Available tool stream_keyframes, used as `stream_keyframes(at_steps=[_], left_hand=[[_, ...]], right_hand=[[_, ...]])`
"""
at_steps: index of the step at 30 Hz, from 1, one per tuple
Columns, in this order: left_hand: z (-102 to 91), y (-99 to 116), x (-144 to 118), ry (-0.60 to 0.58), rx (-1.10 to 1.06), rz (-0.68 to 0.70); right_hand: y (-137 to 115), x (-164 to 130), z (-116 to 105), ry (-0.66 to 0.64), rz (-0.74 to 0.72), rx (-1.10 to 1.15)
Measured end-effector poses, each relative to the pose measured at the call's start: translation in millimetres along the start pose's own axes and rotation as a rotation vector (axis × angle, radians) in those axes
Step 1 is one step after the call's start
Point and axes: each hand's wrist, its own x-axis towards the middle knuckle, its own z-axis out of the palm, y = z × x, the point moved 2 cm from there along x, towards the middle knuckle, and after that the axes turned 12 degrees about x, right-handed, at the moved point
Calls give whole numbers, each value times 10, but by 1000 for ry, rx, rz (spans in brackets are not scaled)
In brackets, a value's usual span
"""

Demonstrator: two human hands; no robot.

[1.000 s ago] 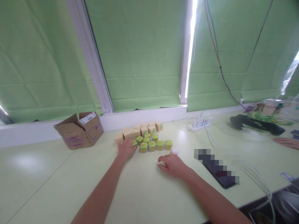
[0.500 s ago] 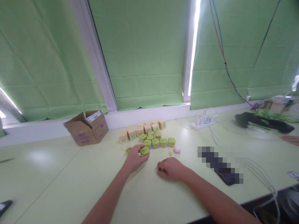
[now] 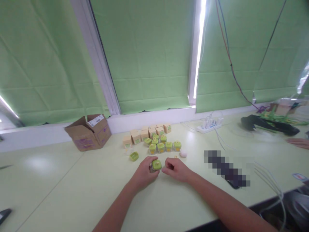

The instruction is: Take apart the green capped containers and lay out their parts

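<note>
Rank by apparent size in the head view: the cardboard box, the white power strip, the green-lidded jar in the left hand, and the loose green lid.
1. cardboard box
2. white power strip
3. green-lidded jar and loose green lid: they look alike, so unranked; fingers of the left hand partly hide the jar.

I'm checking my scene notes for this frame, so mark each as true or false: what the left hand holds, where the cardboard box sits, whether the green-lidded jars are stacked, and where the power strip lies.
1. The left hand holds a green-lidded jar. True.
2. The cardboard box sits right of the jars. False: it sits left of them, near the window ledge.
3. The green-lidded jars are stacked in a tower. False: they stand side by side on the table, in front of small tan boxes.
4. A white power strip lies far right of the jars. True.
</note>
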Motion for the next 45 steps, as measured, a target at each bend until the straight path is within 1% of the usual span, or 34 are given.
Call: stream_keyframes(at_steps=[3, 8, 15, 19, 23, 25, 29, 31, 33, 37, 41, 45], left_hand=[[7, 95, -15, -1, 5, 42], [38, 119, -26, -44, 10, 57], [35, 128, -25, -74, -22, 41], [25, 143, -31, -81, -36, 41], [18, 119, -25, -93, -27, 12], [14, 105, -17, -100, -39, 17], [25, 64, -6, -97, -100, 23], [38, 35, -3, -84, -116, 17], [48, 5, 0, -69, -105, 16], [33, -64, 19, -26, -1, 12], [-10, -173, 49, 40, 166, -3], [-43, -326, 67, 96, 290, -55]], right_hand=[[10, 6, -18, 46, -13, 99], [-68, 21, -69, 63, -149, 126], [-105, 36, -106, 89, -162, 185], [-93, 37, -125, 127, -132, 186], [-47, 49, -143, 206, -68, 225], [1, 59, -150, 275, 2, 285], [123, 84, -166, 384, 165, 477], [174, 96, -185, 428, 192, 540], [217, 104, -209, 478, 191, 555], [273, 108, -237, 530, 199, 551], [276, 104, -232, 515, 207, 531], [255, 102, -226, 495, 204, 513]])
